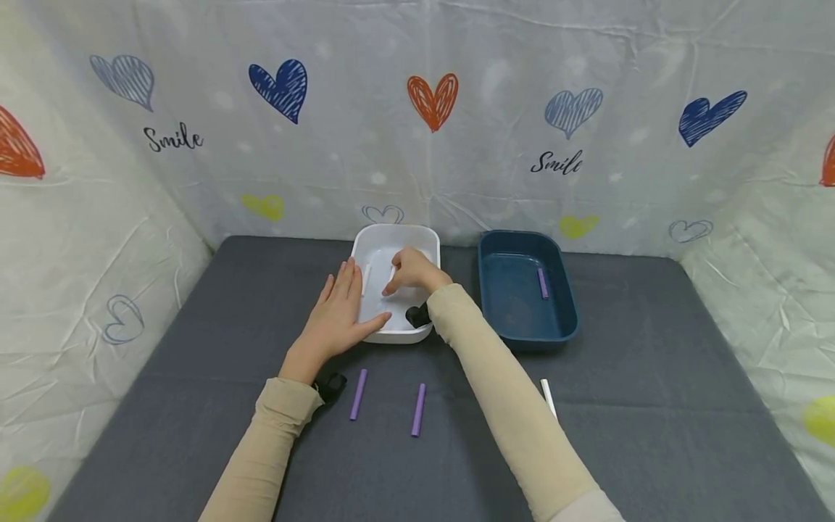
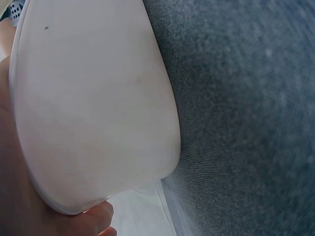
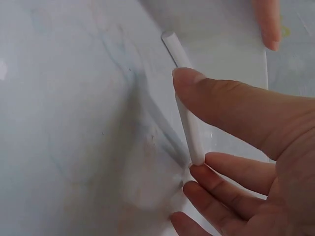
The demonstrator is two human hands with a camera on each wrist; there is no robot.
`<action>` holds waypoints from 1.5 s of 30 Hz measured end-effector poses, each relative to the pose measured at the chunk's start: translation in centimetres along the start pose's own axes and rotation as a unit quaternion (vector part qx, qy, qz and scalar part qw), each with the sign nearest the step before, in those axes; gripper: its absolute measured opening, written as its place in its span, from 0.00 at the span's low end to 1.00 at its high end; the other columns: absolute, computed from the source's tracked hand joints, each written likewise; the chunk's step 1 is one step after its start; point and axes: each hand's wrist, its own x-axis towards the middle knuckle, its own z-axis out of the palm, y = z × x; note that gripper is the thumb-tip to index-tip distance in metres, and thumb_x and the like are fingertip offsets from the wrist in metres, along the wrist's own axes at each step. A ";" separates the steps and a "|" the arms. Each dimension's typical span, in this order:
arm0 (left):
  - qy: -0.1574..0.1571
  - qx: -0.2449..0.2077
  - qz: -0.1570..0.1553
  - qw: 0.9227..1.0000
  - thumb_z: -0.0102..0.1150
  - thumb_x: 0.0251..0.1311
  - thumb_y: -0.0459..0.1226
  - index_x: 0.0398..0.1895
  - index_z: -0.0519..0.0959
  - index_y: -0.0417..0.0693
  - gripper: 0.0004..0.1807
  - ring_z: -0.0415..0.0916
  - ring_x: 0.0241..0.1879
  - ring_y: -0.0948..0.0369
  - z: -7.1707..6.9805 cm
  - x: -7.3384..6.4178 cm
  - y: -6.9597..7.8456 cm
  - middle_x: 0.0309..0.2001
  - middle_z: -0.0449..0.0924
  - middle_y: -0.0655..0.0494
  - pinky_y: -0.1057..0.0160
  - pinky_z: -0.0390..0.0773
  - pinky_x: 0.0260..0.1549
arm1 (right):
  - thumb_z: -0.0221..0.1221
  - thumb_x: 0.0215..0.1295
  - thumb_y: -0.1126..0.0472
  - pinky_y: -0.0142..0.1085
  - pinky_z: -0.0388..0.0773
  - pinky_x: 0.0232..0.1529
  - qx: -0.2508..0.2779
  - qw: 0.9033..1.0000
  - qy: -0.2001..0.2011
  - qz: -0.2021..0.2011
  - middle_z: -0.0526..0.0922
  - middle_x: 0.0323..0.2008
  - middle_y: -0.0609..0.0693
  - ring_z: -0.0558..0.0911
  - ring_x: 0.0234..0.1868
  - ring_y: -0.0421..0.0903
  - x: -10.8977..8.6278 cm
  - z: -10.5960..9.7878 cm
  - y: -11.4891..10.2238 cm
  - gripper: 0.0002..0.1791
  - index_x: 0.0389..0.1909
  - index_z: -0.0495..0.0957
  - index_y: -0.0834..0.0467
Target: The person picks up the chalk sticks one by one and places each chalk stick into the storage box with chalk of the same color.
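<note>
In the head view, my right hand (image 1: pixel 415 270) reaches down into a white tray (image 1: pixel 399 337). Its thumb and fingers pinch a white chalk stick (image 3: pixel 191 132), seen close in the right wrist view. Another white chalk stick (image 1: pixel 366 280) lies inside the tray along its left side. My left hand (image 1: pixel 334 312) rests on the tray's left rim with fingers extended and thumb spread over the front corner. The left wrist view is filled by the tray's outer wall (image 2: pixel 98 108).
Right of the white tray stands a dark blue tray (image 1: pixel 528 338) with a purple chalk stick (image 1: pixel 543 283) in it. Two purple chalk sticks, left (image 1: pixel 358 395) and right (image 1: pixel 418 410), lie in front. Another white stick (image 1: pixel 549 397) lies beside the right sleeve. Behind hangs a heart-printed cloth (image 1: pixel 365 159).
</note>
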 end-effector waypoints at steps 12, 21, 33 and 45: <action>-0.003 0.000 0.000 1.000 0.50 0.64 0.65 0.76 0.39 0.28 0.59 0.28 0.78 0.47 -0.1 0.0 0.2 0.78 0.29 0.37 0.45 0.35 0.74 | 0.77 0.47 0.59 0.41 0.72 0.56 -0.074 0.997 0.027 0.012 0.72 0.53 0.55 0.70 0.55 0.51 -0.2 1.0 0.1 0.33 0.55 0.77 0.62; -0.001 0.006 0.001 1.000 0.49 0.64 0.65 0.76 0.39 0.28 0.59 0.29 0.78 0.46 -0.1 0.0 0.2 0.78 0.29 0.36 0.44 0.36 0.74 | 0.77 0.47 0.59 0.42 0.71 0.57 -0.073 0.997 0.031 0.017 0.71 0.54 0.56 0.68 0.56 0.52 -0.1 1.3 0.1 0.35 0.57 0.75 0.63; -0.004 0.004 -0.003 1.000 0.50 0.64 0.65 0.76 0.39 0.28 0.59 0.30 0.78 0.45 -0.2 -0.2 0.3 0.78 0.29 0.36 0.45 0.36 0.74 | 0.76 0.48 0.59 0.42 0.71 0.57 -0.078 0.996 0.026 0.038 0.69 0.58 0.58 0.67 0.57 0.53 -0.3 1.4 -0.3 0.38 0.60 0.72 0.63; -0.007 0.000 -0.004 1.000 0.50 0.64 0.65 0.77 0.38 0.29 0.59 0.28 0.78 0.47 -0.2 -0.2 0.2 0.78 0.29 0.37 0.45 0.35 0.74 | 0.75 0.50 0.60 0.44 0.71 0.59 -0.077 0.996 0.022 0.036 0.67 0.60 0.58 0.65 0.59 0.54 -0.3 1.4 -0.4 0.41 0.66 0.70 0.62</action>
